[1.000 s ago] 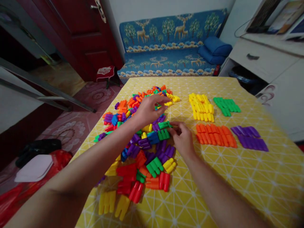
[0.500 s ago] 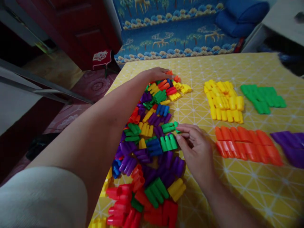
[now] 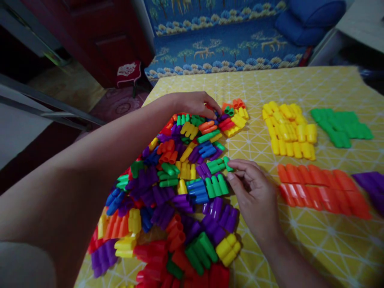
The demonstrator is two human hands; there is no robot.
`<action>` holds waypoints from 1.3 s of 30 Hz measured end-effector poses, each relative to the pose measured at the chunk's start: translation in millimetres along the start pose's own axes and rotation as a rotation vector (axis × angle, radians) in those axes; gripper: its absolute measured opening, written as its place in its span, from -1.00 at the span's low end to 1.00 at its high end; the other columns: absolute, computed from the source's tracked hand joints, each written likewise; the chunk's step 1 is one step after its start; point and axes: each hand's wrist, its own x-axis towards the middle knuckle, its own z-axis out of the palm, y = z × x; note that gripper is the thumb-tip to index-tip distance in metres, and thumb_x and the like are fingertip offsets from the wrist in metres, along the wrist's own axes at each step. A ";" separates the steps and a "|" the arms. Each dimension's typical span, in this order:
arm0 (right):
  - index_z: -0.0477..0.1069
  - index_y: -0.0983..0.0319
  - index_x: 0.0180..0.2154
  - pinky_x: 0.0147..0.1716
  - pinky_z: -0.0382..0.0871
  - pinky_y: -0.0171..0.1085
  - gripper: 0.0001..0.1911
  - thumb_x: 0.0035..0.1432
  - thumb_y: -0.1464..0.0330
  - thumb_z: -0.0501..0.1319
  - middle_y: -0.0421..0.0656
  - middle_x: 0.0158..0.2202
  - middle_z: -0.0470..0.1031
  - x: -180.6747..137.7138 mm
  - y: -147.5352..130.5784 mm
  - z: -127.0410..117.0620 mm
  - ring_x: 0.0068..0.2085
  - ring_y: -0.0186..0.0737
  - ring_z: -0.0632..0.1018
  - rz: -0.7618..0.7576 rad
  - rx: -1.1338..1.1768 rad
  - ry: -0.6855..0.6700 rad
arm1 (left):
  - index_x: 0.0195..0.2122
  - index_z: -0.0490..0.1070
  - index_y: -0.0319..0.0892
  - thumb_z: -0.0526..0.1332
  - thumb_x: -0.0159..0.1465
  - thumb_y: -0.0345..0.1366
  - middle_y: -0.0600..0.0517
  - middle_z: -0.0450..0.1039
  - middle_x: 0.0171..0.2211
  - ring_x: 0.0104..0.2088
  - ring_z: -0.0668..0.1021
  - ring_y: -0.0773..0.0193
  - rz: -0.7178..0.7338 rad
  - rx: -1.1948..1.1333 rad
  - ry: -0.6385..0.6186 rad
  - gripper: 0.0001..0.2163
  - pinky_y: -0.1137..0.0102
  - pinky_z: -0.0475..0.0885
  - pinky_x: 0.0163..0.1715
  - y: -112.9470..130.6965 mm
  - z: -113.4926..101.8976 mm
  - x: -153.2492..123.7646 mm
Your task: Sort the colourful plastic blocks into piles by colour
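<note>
A pile of plastic building blocks in several colours, each like a row of joined tubes, covers the left part of the table. My left hand (image 3: 204,105) reaches over its far end, thumb and forefinger apart and pointing down by a dark blue and purple block (image 3: 221,117). I cannot see anything held in it. At the pile's right edge, my right hand (image 3: 253,190) has its thumb and fingertips closed at a small green block (image 3: 227,164). Two more green blocks, one upper (image 3: 215,166) and one lower (image 3: 217,185), lie just left of those fingertips.
Sorted groups lie to the right: yellow blocks (image 3: 289,132), green blocks (image 3: 342,126), orange blocks (image 3: 322,190) and purple blocks (image 3: 372,188). A yellow patterned cloth (image 3: 255,86) covers the table. Beyond it is a blue patterned sofa (image 3: 192,60), with a red stool (image 3: 129,74) at left.
My left hand has shifted right and nearer, uncovering orange and green blocks at the far end. My right hand stays by the same green block. The view has moved slightly.
</note>
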 end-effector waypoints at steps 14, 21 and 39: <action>0.46 0.19 -0.13 -0.52 0.39 -0.31 -0.74 0.19 0.21 0.22 -0.20 -0.47 0.46 -0.1 -3.4 -5.1 -0.44 -0.28 0.49 0.150 0.136 0.156 | 0.03 0.48 -0.03 0.26 0.17 -0.01 0.10 0.42 0.07 0.20 0.35 -0.05 0.132 0.117 0.297 -0.58 0.16 0.21 0.20 8.6 5.2 61.5; 0.47 0.20 -0.15 -0.48 0.38 -0.33 -0.74 0.18 0.21 0.22 -0.21 -0.48 0.45 -0.1 -2.6 -5.9 -0.43 -0.30 0.47 0.166 0.141 0.127 | 0.13 0.39 -0.07 0.35 0.06 -0.07 -0.08 0.39 0.13 0.17 0.36 -0.10 0.094 0.155 0.247 -0.41 0.11 0.26 0.15 16.4 46.5 108.9; 0.45 0.19 -0.15 -0.35 0.42 -0.25 -0.77 0.16 0.25 0.21 -0.15 -0.30 0.50 7.5 9.3 -5.8 -0.33 -0.25 0.50 -0.010 0.087 0.241 | -0.11 0.60 -0.06 0.29 0.08 -0.32 0.04 0.63 -0.23 -0.25 0.59 0.19 0.407 0.190 0.011 -0.68 0.43 0.40 -0.24 80.9 52.7 -53.9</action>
